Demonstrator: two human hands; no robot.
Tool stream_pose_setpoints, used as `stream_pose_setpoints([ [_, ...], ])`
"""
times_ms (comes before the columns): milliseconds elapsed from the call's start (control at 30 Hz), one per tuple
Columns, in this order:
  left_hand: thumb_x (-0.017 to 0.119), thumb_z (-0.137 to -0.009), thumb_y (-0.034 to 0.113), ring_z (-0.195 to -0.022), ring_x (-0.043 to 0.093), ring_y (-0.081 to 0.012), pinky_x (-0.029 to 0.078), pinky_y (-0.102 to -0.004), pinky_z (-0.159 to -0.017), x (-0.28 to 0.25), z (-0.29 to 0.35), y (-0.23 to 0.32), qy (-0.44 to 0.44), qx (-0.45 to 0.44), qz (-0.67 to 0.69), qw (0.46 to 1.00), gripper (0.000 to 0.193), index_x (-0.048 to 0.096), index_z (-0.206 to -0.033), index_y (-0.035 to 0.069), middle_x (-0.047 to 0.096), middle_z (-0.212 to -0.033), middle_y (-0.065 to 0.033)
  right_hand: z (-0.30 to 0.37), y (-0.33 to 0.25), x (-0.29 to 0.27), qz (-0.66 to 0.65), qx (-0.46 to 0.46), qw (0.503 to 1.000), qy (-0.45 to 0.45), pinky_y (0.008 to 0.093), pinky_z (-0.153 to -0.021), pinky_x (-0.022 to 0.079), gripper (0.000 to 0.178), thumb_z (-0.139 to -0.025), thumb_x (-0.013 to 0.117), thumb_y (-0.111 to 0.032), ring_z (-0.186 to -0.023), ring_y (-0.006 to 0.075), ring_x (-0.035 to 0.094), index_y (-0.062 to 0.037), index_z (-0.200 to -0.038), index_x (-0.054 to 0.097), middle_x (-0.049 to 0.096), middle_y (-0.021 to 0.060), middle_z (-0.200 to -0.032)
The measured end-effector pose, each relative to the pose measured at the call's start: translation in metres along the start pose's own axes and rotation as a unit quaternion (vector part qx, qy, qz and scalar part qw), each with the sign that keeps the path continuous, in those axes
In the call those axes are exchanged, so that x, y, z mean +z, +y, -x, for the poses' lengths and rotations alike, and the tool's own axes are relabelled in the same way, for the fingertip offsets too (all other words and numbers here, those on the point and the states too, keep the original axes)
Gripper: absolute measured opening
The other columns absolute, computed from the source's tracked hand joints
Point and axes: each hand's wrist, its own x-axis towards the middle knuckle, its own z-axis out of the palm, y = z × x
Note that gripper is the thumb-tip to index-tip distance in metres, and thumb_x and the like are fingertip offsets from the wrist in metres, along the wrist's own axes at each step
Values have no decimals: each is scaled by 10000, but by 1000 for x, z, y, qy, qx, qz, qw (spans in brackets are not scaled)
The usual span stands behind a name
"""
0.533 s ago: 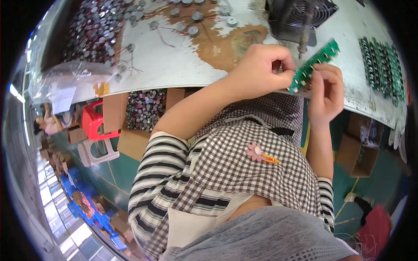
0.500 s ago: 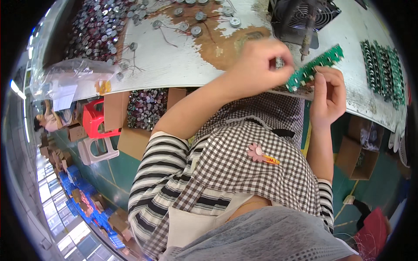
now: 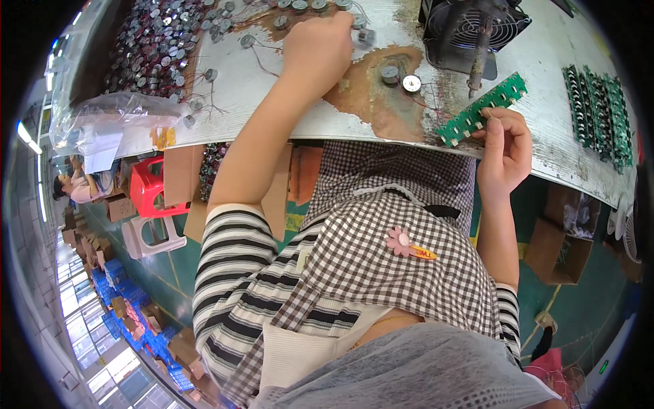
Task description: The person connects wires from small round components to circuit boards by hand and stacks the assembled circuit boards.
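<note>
Left hand (image 3: pixel 317 54) shifted to round metal parts (image 3: pixel 281 21), finger hold unclear, right hand (image 3: pixel 505 146) pinching slim green circuit board (image 3: pixel 469 120)

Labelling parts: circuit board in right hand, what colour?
The circuit board is green; head view shows it best.

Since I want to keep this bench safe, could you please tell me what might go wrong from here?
What looks like a soldering iron points down close to the green circuit board; if hot, it could scorch the board or burn the right hand. The thin wires beside the white-faced motor might snag on the board and pull.
</note>
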Motion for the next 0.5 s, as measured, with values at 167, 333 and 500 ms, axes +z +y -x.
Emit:
stream_pose_setpoints([
  [167, 534, -888, 28, -704, 586, -148, 457, -263, -616, -21, 10, 19, 214, -41, 154, 964, 172, 590, -1047, -8, 646, -858, -79, -1, 2, 0, -15, -8, 1000, -23, 209, -630, 481, 50, -924, 523, 3, -692, 95, 549, 32, -901, 490, 577, 145, -997],
  [333, 601, -832, 15, -679, 584, -240, 464, -271, -625, -27, 11, 32, 355, -228, 584, 694, 219, 623, -1039, -53, 635, -884, -157, 0, 1, 0, -4, -20, 999, -30, 206, -625, 472, 47, -920, 528, 6, -687, 96, 544, 30, -896, 494, 575, 148, -997],
  [500, 529, -927, 78, -765, 638, -179, 487, -247, -661, -36, 35, 59, -13, -304, 751, 585, 190, 569, -1073, -36, 662, -901, -142, -1, -2, -1, -23, -37, 998, -47, 214, -626, 486, 45, -915, 497, -4, -707, 106, 551, 39, -925, 505, 573, 153, -1007],
])
